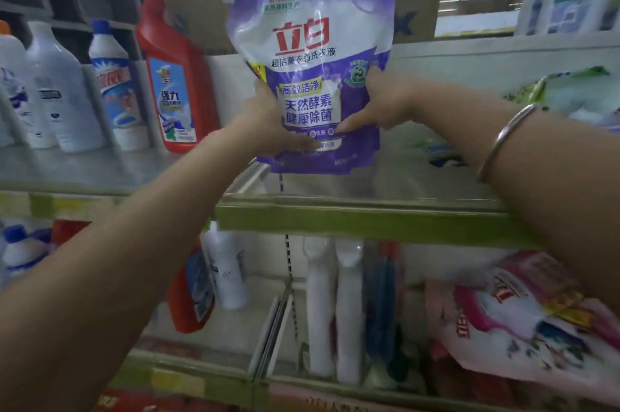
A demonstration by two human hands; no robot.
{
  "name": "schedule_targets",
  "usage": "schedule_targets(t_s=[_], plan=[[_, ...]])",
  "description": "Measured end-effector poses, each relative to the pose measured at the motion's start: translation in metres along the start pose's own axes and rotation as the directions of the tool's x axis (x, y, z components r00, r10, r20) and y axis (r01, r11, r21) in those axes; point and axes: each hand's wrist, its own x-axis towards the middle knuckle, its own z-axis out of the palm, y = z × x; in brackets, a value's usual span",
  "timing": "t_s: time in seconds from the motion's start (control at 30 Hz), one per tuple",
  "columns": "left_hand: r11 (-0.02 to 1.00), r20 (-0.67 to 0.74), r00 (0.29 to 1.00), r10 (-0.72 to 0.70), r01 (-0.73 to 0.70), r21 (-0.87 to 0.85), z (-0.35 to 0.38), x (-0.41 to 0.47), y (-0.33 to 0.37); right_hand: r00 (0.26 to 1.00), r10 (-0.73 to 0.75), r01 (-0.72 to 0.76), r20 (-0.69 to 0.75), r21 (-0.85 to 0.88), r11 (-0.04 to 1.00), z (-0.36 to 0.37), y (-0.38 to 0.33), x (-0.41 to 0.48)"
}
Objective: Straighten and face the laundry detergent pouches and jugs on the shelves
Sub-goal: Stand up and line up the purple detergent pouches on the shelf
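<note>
Up at arm's reach, your left hand (268, 124) and right hand (377, 102) each grip a lower side of the purple detergent pouch (312, 39), label facing you, held just over the green-edged shelf (369, 223). Now land its base flat, spout up, beside the red bottle (174, 86).

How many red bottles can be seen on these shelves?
2. One red bottle stands on the shelf left of the held pouch; another leans on the lower shelf. A red shape further left, partly hidden, may be a third.
</note>
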Motion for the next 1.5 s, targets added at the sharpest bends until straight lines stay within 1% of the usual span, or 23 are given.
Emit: schedule_targets(t_s=[0.07,0.13,0.2,0.27,0.43,0.57,0.67,0.7,0.73,0.8,0.83,0.87,0.93,0.97,1.07,1.1,1.13,1.17,1.23,1.3,1.37,1.5], plan=[[0.998,0.027,1.0,0.006,-0.008,0.065,0.001,0.006,0.006,1.0,0.01,-0.01,-0.02,-0.033,0.999,0.0,0.004,0.0],[0.995,0.032,0.999,0.03,-0.033,0.099,0.001,0.01,0.009,0.999,0.017,-0.018,-0.028,-0.027,0.999,0.003,0.005,0.003],[0.994,0.025,0.999,0.037,-0.04,0.103,0.003,0.011,0.01,0.998,0.052,-0.052,-0.025,-0.03,0.998,0.005,0.004,0.005],[0.994,0.033,0.999,0.01,-0.014,0.106,0.007,0.011,0.009,0.997,0.081,-0.081,-0.004,-0.05,0.995,0.005,0.004,0.006],[0.993,0.025,1.0,0.0,-0.003,0.114,0.008,0.011,0.007,0.999,0.044,-0.04,0.024,-0.149,0.988,0.0,0.005,0.011],[0.993,-0.005,1.0,0.012,-0.011,0.119,0.009,0.008,0.003,0.998,0.06,-0.049,0.035,-0.258,0.965,0.004,0.003,0.009],[0.995,-0.004,1.0,-0.013,0.014,0.097,0.006,0.005,0.006,0.995,0.076,-0.06,0.059,-0.236,0.97,0.008,0.003,0.002],[0.991,0.012,1.0,-0.029,0.027,0.132,0.004,0.003,0.008,0.995,0.079,-0.062,0.063,-0.232,0.971,0.006,0.003,-0.002],[0.97,0.038,0.998,-0.042,0.031,0.242,0.001,0.001,0.014,0.996,0.076,-0.062,0.054,-0.234,0.97,0.003,0.003,-0.005],[0.863,0.076,0.996,-0.036,-0.007,0.505,-0.008,-0.006,0.029,0.998,0.062,-0.056,0.015,-0.25,0.967,-0.008,0.005,-0.013],[0.811,0.074,0.997,-0.013,-0.033,0.584,-0.01,-0.01,0.039,0.999,0.051,-0.048,0.007,-0.248,0.968,-0.015,0.006,-0.019],[0.778,0.059,0.998,0.009,-0.044,0.626,-0.013,-0.015,0.052,0.999,0.046,-0.043,0.007,-0.241,0.97,-0.023,0.008,-0.024],[0.778,0.031,0.996,0.087,-0.087,0.622,-0.009,-0.022,0.076,0.998,0.062,-0.064,-0.017,-0.263,0.963,-0.043,0.013,-0.035],[0.793,0.04,0.989,0.14,-0.137,0.594,-0.004,-0.024,0.087,0.995,0.087,-0.097,-0.045,-0.295,0.951,-0.053,0.017,-0.039],[0.825,0.171,0.931,0.321,-0.364,0.432,0.02,-0.026,0.118,0.973,0.158,-0.213,-0.168,-0.386,0.898,-0.085,0.04,-0.048],[0.827,0.21,0.91,0.358,-0.413,0.382,0.029,-0.025,0.125,0.964,0.18,-0.248,-0.198,-0.411,0.877,-0.095,0.049,-0.053],[0.824,0.253,0.892,0.374,-0.444,0.352,0.037,-0.024,0.131,0.959,0.203,-0.272,-0.199,-0.436,0.858,-0.104,0.059,-0.058],[0.825,0.284,0.879,0.383,-0.463,0.325,0.046,-0.023,0.135,0.959,0.225,-0.281,-0.173,-0.452,0.847,-0.112,0.07,-0.065],[0.839,0.305,0.86,0.408,-0.485,0.245,0.06,-0.02,0.142,0.963,0.263,-0.261,-0.058,-0.446,0.856,-0.123,0.088,-0.077],[0.863,0.253,0.865,0.433,-0.479,0.16,0.069,-0.014,0.148,0.962,0.273,-0.23,0.033,-0.442,0.867,-0.124,0.1,-0.084],[0.874,0.208,0.877,0.433,-0.465,0.141,0.072,-0.007,0.151,0.973,0.229,-0.188,0.034,-0.46,0.868,-0.115,0.112,-0.081],[0.895,0.18,0.905,0.385,-0.414,0.165,0.07,0.0,0.159,0.996,0.079,-0.054,0.026,-0.526,0.849,-0.095,0.129,-0.065]])
